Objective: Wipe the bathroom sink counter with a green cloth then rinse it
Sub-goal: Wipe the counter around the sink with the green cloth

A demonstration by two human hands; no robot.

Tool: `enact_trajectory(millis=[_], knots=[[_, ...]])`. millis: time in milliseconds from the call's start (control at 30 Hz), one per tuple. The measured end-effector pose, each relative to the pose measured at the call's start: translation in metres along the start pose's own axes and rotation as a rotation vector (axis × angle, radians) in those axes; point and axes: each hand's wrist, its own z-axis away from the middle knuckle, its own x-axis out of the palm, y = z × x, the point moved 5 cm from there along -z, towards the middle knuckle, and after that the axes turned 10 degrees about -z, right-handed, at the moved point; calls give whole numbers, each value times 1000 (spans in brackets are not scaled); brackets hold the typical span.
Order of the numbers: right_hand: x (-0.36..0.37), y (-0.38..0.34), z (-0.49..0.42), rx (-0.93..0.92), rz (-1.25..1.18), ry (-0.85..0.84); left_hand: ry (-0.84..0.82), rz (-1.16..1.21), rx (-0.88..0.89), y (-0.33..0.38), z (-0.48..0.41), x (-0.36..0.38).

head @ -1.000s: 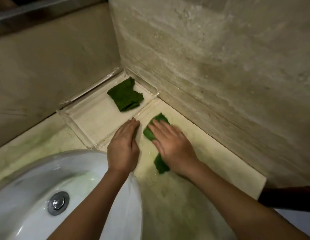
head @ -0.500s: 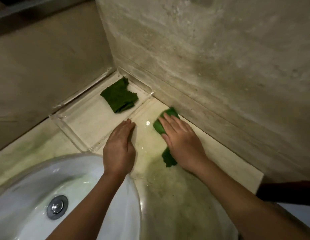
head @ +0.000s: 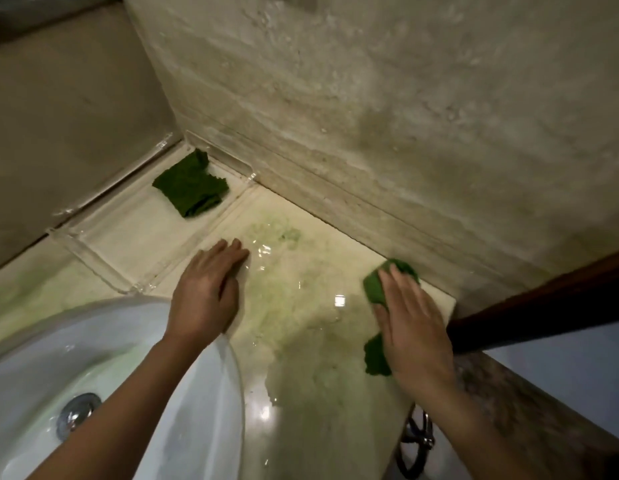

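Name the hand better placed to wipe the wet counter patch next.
Right: the right hand presses flat on the green cloth beside that patch; the left hand lies bare on the counter by the sink.

Counter (head: 301,344): pale stone slab, wet and glossy, with greenish staining between the two hands.
Directly on it:
- Green cloth (head: 375,289), crumpled, pressed flat under the right hand (head: 413,327); its ends show beyond the fingertips and beside the wrist.
- Clear tray (head: 90,258), shallow, low-walled, just beyond and to the left of the left hand (head: 206,292), in the far corner.
- White basin (head: 197,410), round, under the left forearm.
- Left hand, palm down, fingers straight, beside the tray's near edge.
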Motion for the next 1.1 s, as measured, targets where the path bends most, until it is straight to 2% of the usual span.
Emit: enact_trajectory(millis=[67,133,233,367,433,567,600,667,700,767,867,933,1033,1100], knots=[[-4,-1,7,-4,11,87,-20,3,61,7,13,0],[13,-33,3,-66,-33,28,-16,-5,67,8,26,-3],[39,-94,-5,-325,-78,-39,-22,-32,84,2,35,-7],[44,-99,17,-487,-65,-133,-18,-52,31,-17,36,-14],[37,-85,26,-501,-19,-120,-2,-61,-13,-25,39,-20],[43,-100,-42,-306,-78,-52,5,-113,-34,-36,48,-24],[48,-117,-50,-321,-84,-55,-1,-124,-38,-39,51,-24],[62,-143,-35,-479,-63,-106,-18,-145,-41,-46,55,-26],[63,-144,-19,-561,-52,-148,-23,-154,-31,-49,57,-27],[52,-121,-3,-597,-51,-205,-24,-163,-13,-49,60,-27],[38,-92,-50,-399,-63,-133,-4,-146,-46,-47,63,-25],[47,-113,-88,-357,-61,-81,13,-122,-70,-47,63,-22],[73,-168,-72,-538,-44,-152,-26,-172,-48,-50,64,-19],[67,-166,-39,-641,-38,-210,-70,-215,-27,-52,68,-19]])
